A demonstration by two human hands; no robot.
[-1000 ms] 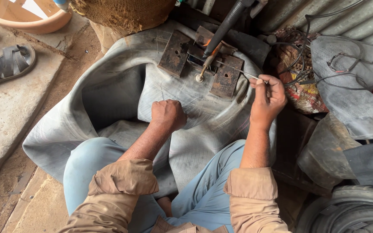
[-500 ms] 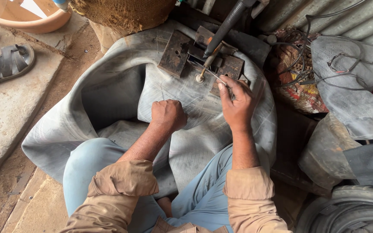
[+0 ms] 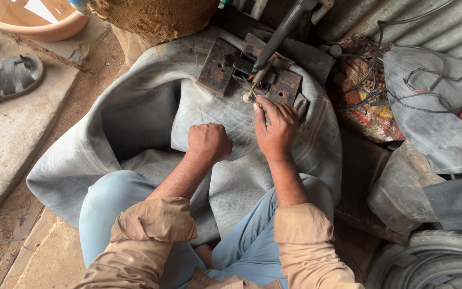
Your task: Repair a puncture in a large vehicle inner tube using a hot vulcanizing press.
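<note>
**Two hands on a grey inner tube**

The left hand point(image 3: 208, 142) is closed in a fist, its grip bunching the grey inner tube point(image 3: 135, 123) that lies draped over the person's lap. The right hand point(image 3: 275, 127) rests farther up the tube, its fingers pinched narrow at the small valve point(image 3: 247, 97); whether they hold it, I cannot tell. Just behind the valve sit rusty metal plates point(image 3: 217, 67) under a dark lever point(image 3: 279, 33). A sandal point(image 3: 6, 79) lies on the floor to the left.
</note>
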